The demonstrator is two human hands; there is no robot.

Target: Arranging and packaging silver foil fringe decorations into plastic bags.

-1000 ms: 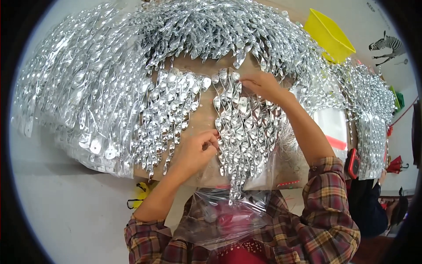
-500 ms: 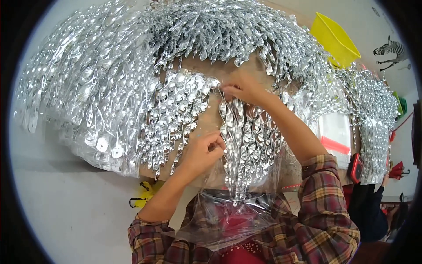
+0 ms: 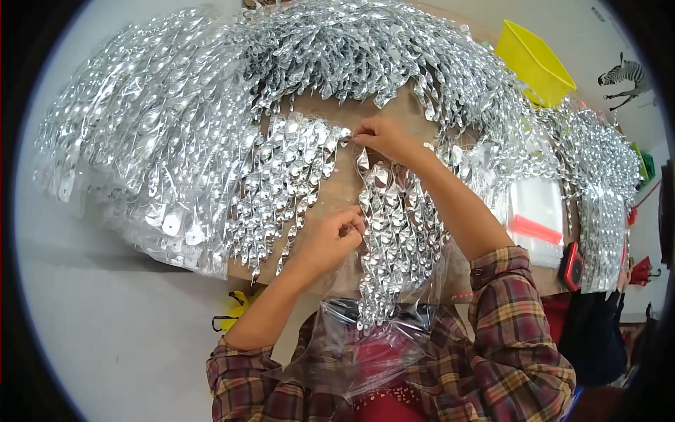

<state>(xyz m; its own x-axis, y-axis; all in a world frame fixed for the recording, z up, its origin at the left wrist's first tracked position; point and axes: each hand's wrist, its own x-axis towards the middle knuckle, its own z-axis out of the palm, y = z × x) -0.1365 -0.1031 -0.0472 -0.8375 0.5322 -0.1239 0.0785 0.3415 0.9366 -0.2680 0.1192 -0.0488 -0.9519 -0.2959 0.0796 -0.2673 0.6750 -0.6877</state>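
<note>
The central bunch of silver strands (image 3: 397, 225) lies in the middle of the frame, its long axis running from near the right hand (image 3: 357, 132) down toward the lower edge, where its tips reach over the clear plastic sheet (image 3: 330, 352). Its top leftmost strand hangs just below the right fingertips, so the right hand is nearer the upper end, while the left hand (image 3: 360, 224) sits against the bunch's left edge, about midway down. The right fingers are drawn together beside the top corner of a second silver bunch (image 3: 285, 169), left of centre; whether they pinch a thread or a strand, I cannot tell. The left fingers are curled toward the thumb, and what, if anything, they grasp is hidden. Bare brown tabletop (image 3: 329, 191) separates the two bunches.
</note>
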